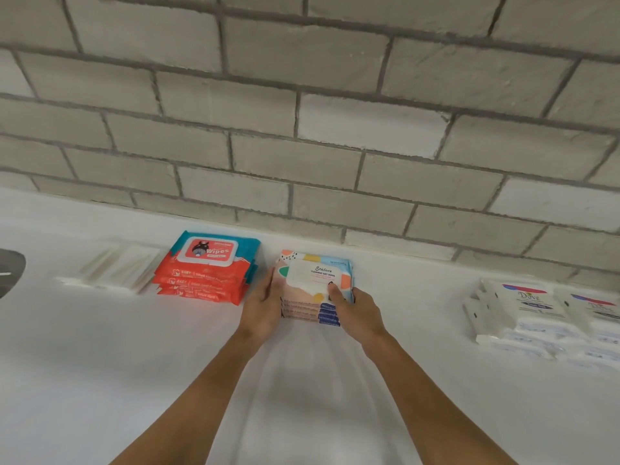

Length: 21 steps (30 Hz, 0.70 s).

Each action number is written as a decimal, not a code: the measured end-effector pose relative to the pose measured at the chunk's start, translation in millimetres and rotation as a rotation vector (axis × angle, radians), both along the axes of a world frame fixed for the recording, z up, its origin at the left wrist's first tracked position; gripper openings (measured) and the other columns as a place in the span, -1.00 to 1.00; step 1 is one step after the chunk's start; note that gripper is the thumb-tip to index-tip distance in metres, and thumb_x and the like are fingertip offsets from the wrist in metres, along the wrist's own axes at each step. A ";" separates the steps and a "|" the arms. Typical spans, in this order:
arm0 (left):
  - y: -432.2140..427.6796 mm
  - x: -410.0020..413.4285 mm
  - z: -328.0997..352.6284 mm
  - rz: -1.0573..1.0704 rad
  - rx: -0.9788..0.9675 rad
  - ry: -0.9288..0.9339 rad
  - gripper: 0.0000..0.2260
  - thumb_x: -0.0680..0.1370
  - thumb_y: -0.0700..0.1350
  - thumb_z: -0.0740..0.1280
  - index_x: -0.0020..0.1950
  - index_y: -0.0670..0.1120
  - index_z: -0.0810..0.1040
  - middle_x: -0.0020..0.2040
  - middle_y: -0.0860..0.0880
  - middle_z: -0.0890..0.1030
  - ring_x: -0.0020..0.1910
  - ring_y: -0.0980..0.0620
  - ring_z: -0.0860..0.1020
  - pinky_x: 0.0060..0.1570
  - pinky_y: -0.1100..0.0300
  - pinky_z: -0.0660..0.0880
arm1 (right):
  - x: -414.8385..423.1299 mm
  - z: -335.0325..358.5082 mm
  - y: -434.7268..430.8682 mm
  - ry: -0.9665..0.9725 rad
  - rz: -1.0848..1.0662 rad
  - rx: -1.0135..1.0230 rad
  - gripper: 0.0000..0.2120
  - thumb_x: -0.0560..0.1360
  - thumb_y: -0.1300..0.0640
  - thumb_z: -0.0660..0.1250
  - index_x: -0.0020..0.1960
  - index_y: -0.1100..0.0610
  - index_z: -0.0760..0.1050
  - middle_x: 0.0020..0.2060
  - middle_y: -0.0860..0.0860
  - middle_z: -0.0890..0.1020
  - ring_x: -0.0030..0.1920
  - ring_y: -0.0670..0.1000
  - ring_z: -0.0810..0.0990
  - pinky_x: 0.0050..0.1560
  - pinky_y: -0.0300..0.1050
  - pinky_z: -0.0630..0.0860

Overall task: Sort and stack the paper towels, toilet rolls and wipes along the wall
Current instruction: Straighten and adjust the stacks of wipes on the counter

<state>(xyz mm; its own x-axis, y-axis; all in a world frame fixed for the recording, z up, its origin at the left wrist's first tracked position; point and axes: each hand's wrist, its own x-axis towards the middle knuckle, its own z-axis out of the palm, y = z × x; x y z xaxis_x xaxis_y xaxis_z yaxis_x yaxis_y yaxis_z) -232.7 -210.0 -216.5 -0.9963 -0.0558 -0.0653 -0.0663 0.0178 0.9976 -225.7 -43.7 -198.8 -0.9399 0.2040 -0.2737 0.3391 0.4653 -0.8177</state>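
Note:
A stack of pastel-patterned wet-wipe packs (315, 275) sits on the white counter (100, 364) near the brick wall. My left hand (265, 307) presses flat against the stack's left side. My right hand (355, 312) grips its right front corner, thumb on the top pack. To the left stands a stack of red and teal baby wipe packs (208, 270). Further left lies a blurred pile of white packs (110, 271). At the far right is a pile of white Dove wipe packs (543, 317).
The grey brick wall (302, 129) runs along the back of the counter. A dark metal object (10, 270) shows at the left edge. Bare counter lies between the pastel stack and the Dove pile.

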 end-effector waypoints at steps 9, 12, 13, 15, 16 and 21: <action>-7.2 1.3 4.3 -0.049 0.012 0.004 -0.74 0.67 0.04 0.12 0.36 0.17 0.38 0.09 0.25 0.54 -0.05 0.22 0.59 -0.29 0.38 0.56 | 4.8 1.2 -7.7 0.011 -0.104 -0.101 -0.51 0.55 -0.21 0.23 0.36 0.06 0.38 0.15 0.02 0.63 -0.03 -0.04 0.65 -0.26 -0.31 0.53; -8.2 5.3 6.7 -0.050 0.042 0.003 -0.74 0.67 0.05 0.14 0.36 0.18 0.37 0.10 0.20 0.55 -0.03 0.19 0.60 -0.29 0.36 0.57 | 12.8 1.9 -8.7 0.019 -0.179 -0.137 -0.39 0.55 -0.18 0.25 0.50 0.06 0.22 0.30 0.08 0.53 0.04 -0.02 0.60 -0.20 -0.27 0.50; -8.0 7.9 9.4 -0.050 0.049 0.002 -0.75 0.67 0.04 0.15 0.35 0.17 0.36 0.09 0.19 0.54 -0.04 0.19 0.59 -0.30 0.37 0.56 | 16.6 2.4 -8.8 0.018 -0.196 -0.142 -0.36 0.56 -0.17 0.25 0.52 0.06 0.16 0.35 0.09 0.48 0.09 0.00 0.58 -0.15 -0.25 0.50; -7.5 14.9 15.0 -0.032 0.068 0.000 -0.77 0.67 -0.01 0.15 0.33 0.15 0.35 0.06 0.19 0.53 -0.08 0.21 0.57 -0.34 0.40 0.55 | 24.5 5.6 -8.6 0.026 -0.222 -0.156 -0.35 0.56 -0.16 0.25 0.54 0.06 0.13 0.39 0.11 0.43 0.20 0.05 0.56 -0.07 -0.20 0.48; -7.7 18.8 16.2 -0.015 0.071 -0.002 -0.78 0.68 -0.03 0.14 0.33 0.14 0.34 0.05 0.18 0.52 -0.08 0.20 0.56 -0.35 0.41 0.54 | 28.6 7.4 -7.6 0.032 -0.233 -0.163 -0.36 0.56 -0.16 0.25 0.54 0.05 0.15 0.40 0.12 0.43 0.24 0.06 0.54 -0.04 -0.19 0.47; -10.2 38.9 9.4 0.101 0.022 -0.033 -0.65 0.68 -0.02 0.15 0.48 0.06 0.29 0.24 0.00 0.54 0.16 0.00 0.52 0.17 0.09 0.51 | 53.2 17.4 2.0 0.081 -0.281 -0.193 -0.50 0.58 -0.11 0.25 0.46 0.04 0.32 0.35 0.07 0.50 0.25 0.02 0.51 0.01 -0.22 0.38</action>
